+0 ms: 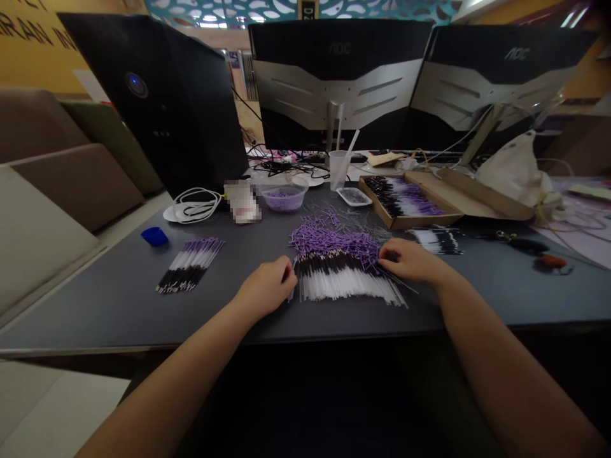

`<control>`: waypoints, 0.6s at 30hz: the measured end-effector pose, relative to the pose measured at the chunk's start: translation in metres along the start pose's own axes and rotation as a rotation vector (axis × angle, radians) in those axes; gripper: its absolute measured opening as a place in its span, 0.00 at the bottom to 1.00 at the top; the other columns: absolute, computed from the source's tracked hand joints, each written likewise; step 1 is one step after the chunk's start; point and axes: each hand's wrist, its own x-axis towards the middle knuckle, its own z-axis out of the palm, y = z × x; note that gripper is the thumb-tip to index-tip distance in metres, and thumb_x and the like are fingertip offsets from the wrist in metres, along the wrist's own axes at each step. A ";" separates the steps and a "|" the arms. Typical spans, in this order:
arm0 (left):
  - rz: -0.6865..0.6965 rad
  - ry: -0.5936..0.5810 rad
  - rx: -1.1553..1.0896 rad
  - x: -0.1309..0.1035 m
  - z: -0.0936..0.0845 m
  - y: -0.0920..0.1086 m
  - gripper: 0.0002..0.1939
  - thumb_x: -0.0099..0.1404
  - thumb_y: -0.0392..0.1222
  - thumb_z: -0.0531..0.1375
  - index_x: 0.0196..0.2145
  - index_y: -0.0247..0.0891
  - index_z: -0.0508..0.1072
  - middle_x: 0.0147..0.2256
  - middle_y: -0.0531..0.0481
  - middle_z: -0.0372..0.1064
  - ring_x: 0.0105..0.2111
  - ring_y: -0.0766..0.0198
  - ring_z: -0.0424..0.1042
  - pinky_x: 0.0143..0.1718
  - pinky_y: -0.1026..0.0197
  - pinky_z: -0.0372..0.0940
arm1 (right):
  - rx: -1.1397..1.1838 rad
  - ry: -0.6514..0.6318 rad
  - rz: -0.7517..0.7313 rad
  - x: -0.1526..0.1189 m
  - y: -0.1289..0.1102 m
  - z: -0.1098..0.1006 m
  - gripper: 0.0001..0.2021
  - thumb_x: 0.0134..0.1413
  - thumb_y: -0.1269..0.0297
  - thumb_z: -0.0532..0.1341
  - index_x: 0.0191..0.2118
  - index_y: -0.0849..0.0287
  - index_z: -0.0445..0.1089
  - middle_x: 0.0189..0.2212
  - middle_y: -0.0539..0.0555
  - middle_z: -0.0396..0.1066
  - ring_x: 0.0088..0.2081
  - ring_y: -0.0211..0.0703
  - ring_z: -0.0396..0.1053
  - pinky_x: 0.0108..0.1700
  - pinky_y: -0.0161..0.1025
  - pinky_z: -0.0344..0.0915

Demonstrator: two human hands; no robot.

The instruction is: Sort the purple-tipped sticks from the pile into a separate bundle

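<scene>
My left hand point(268, 285) is closed in a pinch on a thin clear tube point(291, 295), at the left end of a row of white-and-black sticks point(341, 283). Across the black ends of that row lies a heap of small purple tubes point(334, 238). At the heap's right edge, my right hand point(405, 259) has its thumb and fingers pressed together; what is between them is too small to make out. Thin grey wires point(365, 226) are scattered behind the heap. A separate bundle of purple, white and black sticks point(191, 264) lies to the left.
An open cardboard box point(420, 221) holds more sticks, with several white-and-black ones point(436, 242) before it. Behind are a tub point(285, 198) of purple pieces, a small white tray point(354, 196) and a plastic cup point(338, 170). A blue cap point(154, 236) lies far left.
</scene>
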 end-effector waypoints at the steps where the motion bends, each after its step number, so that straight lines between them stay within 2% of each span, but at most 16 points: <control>1: 0.008 0.017 -0.032 0.000 0.000 0.000 0.05 0.63 0.41 0.52 0.31 0.40 0.66 0.26 0.52 0.69 0.25 0.64 0.66 0.26 0.64 0.53 | -0.001 -0.006 -0.007 0.000 0.000 0.000 0.06 0.50 0.63 0.59 0.29 0.58 0.72 0.29 0.54 0.70 0.32 0.42 0.66 0.35 0.38 0.59; 3: 0.028 0.060 -0.088 0.001 0.000 -0.001 0.05 0.62 0.40 0.53 0.35 0.40 0.67 0.25 0.54 0.69 0.24 0.65 0.67 0.27 0.64 0.55 | -0.013 -0.012 -0.017 0.001 0.000 0.001 0.06 0.51 0.65 0.58 0.29 0.58 0.72 0.30 0.54 0.70 0.32 0.42 0.66 0.35 0.38 0.60; 6: 0.109 0.124 -0.109 0.001 0.002 -0.003 0.10 0.62 0.37 0.53 0.42 0.40 0.69 0.26 0.55 0.70 0.24 0.67 0.67 0.29 0.65 0.57 | -0.012 -0.007 -0.009 0.000 0.000 0.001 0.06 0.52 0.65 0.57 0.30 0.59 0.71 0.30 0.53 0.70 0.31 0.41 0.66 0.34 0.37 0.59; 10: 0.228 0.204 -0.084 0.001 0.003 -0.005 0.10 0.62 0.36 0.53 0.38 0.39 0.74 0.31 0.52 0.74 0.29 0.65 0.71 0.33 0.64 0.60 | 0.068 0.017 0.058 -0.001 -0.003 0.000 0.06 0.50 0.64 0.58 0.30 0.59 0.70 0.26 0.51 0.70 0.26 0.38 0.64 0.30 0.35 0.58; 15: 0.249 0.265 -0.119 0.000 0.004 -0.004 0.12 0.64 0.37 0.53 0.41 0.38 0.75 0.35 0.50 0.76 0.28 0.65 0.71 0.32 0.64 0.63 | 0.151 0.094 0.109 -0.002 -0.005 0.001 0.07 0.50 0.62 0.59 0.31 0.59 0.70 0.24 0.49 0.69 0.23 0.37 0.61 0.27 0.35 0.57; 18: 0.262 0.277 -0.117 0.000 0.004 -0.004 0.13 0.64 0.37 0.53 0.43 0.38 0.74 0.37 0.50 0.76 0.28 0.66 0.71 0.33 0.63 0.64 | 0.211 0.145 0.111 -0.002 -0.004 0.003 0.09 0.50 0.62 0.59 0.38 0.59 0.70 0.27 0.50 0.70 0.23 0.36 0.61 0.27 0.34 0.59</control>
